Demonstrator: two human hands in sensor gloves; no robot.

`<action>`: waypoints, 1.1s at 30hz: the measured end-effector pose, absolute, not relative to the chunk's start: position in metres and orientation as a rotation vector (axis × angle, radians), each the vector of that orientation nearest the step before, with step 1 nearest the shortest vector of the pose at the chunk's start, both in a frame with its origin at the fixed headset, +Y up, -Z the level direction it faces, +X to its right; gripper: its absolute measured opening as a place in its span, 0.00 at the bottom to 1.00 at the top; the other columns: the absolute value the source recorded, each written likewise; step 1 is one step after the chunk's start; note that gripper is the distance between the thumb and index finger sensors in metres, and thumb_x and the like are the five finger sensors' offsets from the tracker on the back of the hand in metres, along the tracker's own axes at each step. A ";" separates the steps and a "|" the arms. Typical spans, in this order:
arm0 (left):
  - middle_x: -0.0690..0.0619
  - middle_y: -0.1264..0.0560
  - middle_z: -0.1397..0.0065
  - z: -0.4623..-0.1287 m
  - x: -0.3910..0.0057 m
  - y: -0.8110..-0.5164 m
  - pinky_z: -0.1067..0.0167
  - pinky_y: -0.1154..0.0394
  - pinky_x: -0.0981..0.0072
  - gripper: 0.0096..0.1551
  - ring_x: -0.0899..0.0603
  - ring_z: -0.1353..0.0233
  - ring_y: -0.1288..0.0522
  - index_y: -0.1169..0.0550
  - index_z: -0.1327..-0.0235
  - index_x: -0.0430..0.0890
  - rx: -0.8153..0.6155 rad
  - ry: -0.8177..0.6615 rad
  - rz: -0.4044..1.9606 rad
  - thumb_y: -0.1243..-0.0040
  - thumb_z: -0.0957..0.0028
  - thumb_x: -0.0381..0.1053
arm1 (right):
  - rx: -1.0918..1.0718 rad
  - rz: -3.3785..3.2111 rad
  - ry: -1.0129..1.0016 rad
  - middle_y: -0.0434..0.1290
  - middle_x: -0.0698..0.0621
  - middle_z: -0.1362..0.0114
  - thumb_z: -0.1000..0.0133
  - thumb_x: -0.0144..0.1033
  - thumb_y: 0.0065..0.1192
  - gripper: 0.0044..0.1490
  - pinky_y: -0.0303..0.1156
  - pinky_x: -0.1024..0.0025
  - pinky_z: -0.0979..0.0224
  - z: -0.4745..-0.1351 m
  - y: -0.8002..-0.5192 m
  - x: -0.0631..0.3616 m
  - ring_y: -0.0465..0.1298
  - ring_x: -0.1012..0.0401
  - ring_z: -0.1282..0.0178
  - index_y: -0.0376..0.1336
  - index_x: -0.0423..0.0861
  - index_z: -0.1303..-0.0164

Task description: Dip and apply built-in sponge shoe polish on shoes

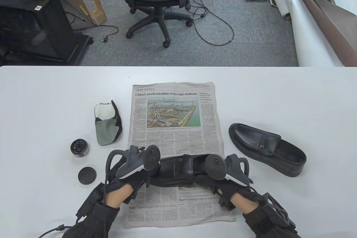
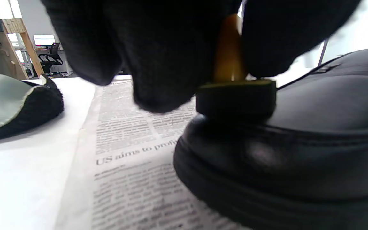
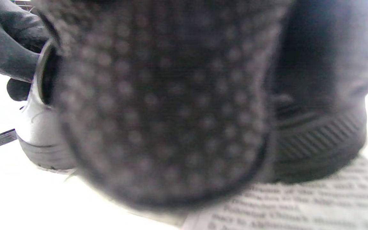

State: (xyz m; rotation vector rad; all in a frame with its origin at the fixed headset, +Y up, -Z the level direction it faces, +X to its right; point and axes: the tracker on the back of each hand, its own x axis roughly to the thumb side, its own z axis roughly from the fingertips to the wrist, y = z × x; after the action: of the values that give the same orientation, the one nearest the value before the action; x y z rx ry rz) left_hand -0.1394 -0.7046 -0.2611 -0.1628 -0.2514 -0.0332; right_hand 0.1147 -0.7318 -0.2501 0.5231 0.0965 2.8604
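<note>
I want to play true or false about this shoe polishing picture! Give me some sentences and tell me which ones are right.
1. The black leather loafer being polished lies on the spread newspaper. True.
2. The left hand presses a round black sponge applicator on that loafer's toe. True.
3. The small round polish tin has its lid on. False: it is open; the flat black lid lies beside it on the white table.
4. The second black loafer sits on the newspaper too. False: it rests on the table, right of the paper.
5. The right hand holds the polished loafer. True.

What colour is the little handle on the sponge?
Amber-brown handle on the round black sponge applicator, best in the left wrist view.
</note>
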 end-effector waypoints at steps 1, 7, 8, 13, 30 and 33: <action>0.49 0.15 0.46 -0.260 -0.139 -0.704 0.38 0.20 0.51 0.29 0.55 0.60 0.13 0.20 0.43 0.49 -0.169 -0.260 -0.033 0.30 0.54 0.61 | 0.524 2.861 0.095 0.86 0.52 0.58 0.61 0.56 0.76 0.28 0.89 0.73 0.66 -0.250 -0.732 0.115 0.89 0.74 0.87 0.79 0.51 0.58; 0.49 0.16 0.46 -0.253 -0.134 -0.702 0.38 0.20 0.51 0.29 0.55 0.59 0.14 0.20 0.43 0.50 -0.219 -0.302 0.000 0.28 0.55 0.60 | 0.527 2.861 0.096 0.86 0.52 0.58 0.62 0.56 0.76 0.28 0.89 0.74 0.66 -0.250 -0.732 0.115 0.89 0.74 0.87 0.79 0.51 0.58; 0.49 0.16 0.45 -0.252 -0.133 -0.702 0.38 0.20 0.51 0.29 0.55 0.59 0.14 0.20 0.43 0.49 -0.219 -0.311 0.001 0.28 0.55 0.60 | 0.528 2.861 0.096 0.86 0.52 0.58 0.62 0.56 0.76 0.28 0.89 0.73 0.66 -0.250 -0.732 0.115 0.89 0.74 0.87 0.79 0.51 0.58; 0.49 0.16 0.46 -0.252 -0.128 -0.704 0.38 0.20 0.51 0.29 0.55 0.59 0.14 0.20 0.43 0.50 -0.237 -0.353 0.070 0.28 0.55 0.60 | 0.539 2.858 0.109 0.86 0.52 0.58 0.62 0.56 0.76 0.28 0.89 0.74 0.66 -0.251 -0.732 0.115 0.89 0.75 0.87 0.79 0.51 0.58; 0.49 0.14 0.50 -0.267 -0.120 -0.712 0.46 0.17 0.54 0.29 0.57 0.67 0.14 0.18 0.45 0.48 -0.070 -0.242 0.049 0.27 0.56 0.61 | 0.567 2.848 0.114 0.86 0.52 0.58 0.62 0.56 0.76 0.27 0.89 0.74 0.66 -0.253 -0.732 0.115 0.89 0.75 0.86 0.79 0.52 0.58; 0.49 0.14 0.50 -0.270 -0.128 -0.714 0.46 0.17 0.53 0.29 0.57 0.66 0.14 0.18 0.46 0.48 -0.080 -0.192 0.078 0.27 0.56 0.61 | 0.561 2.850 0.106 0.86 0.52 0.59 0.62 0.56 0.76 0.28 0.89 0.74 0.66 -0.252 -0.732 0.115 0.89 0.75 0.87 0.79 0.51 0.58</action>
State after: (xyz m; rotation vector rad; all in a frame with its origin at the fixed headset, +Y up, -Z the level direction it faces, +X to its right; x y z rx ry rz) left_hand -0.1279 -0.7139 -0.2696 -0.0801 -0.1921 0.0777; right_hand 0.1153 -0.7316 -0.2523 0.5606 0.1056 2.8500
